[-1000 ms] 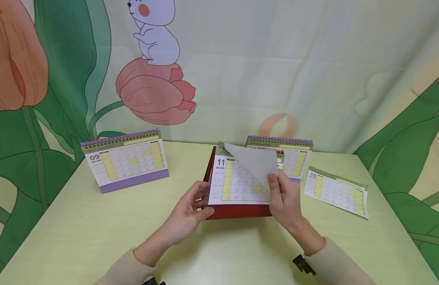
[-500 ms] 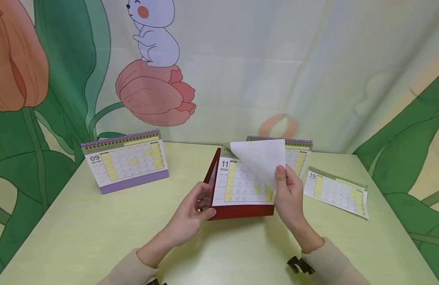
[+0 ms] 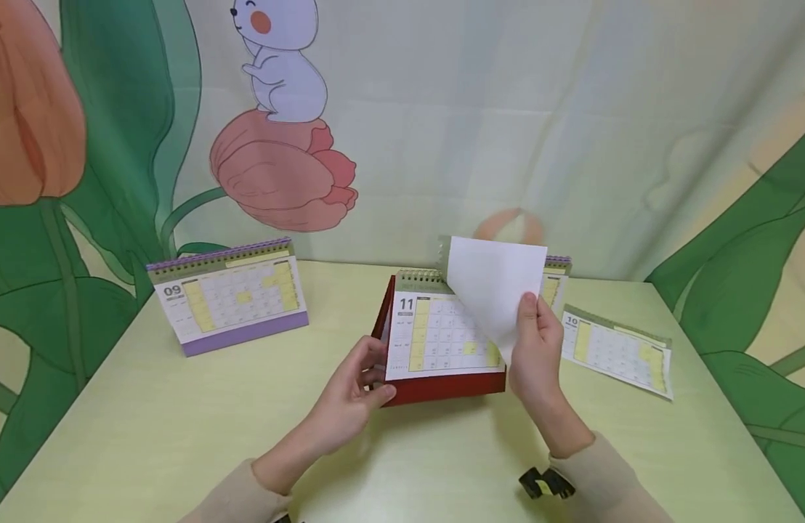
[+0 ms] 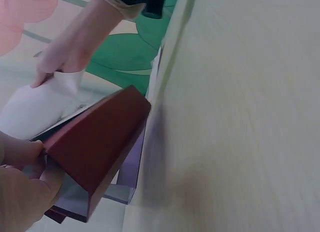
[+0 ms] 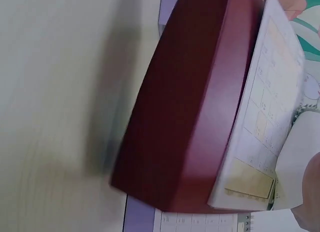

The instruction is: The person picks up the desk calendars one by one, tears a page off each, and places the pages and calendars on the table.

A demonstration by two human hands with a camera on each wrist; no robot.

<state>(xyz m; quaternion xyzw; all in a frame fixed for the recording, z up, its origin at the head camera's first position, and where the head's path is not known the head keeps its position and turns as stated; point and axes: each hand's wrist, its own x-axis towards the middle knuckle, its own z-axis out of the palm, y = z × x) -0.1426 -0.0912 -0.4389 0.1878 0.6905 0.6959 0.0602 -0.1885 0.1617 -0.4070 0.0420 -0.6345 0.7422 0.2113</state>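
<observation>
Head view: a pale table (image 3: 180, 443) lies below. A red calendar (image 3: 435, 345) is held over its middle, toward the far edge; a purple calendar (image 3: 235, 294) stands near the far left corner, a second calendar (image 3: 556, 282) by the far edge. A loose page (image 3: 618, 352) lies near the right edge. A white sheet (image 3: 497, 287) curls across the red calendar's upper right. The left hand (image 3: 350, 385) clamps that calendar's left side; the right hand (image 3: 540, 352) pinches the sheet.

Pale cloth backdrop (image 3: 429, 145), soft folds at right. Printed on it: orange tulip (image 3: 30, 109) far left, white animal (image 3: 288, 80) seated on pink tulip (image 3: 278, 171), green leaves (image 3: 762, 312) both sides. Desk (image 3: 180, 428) pale yellow-green, faintly grained. Light even, shadows soft.
</observation>
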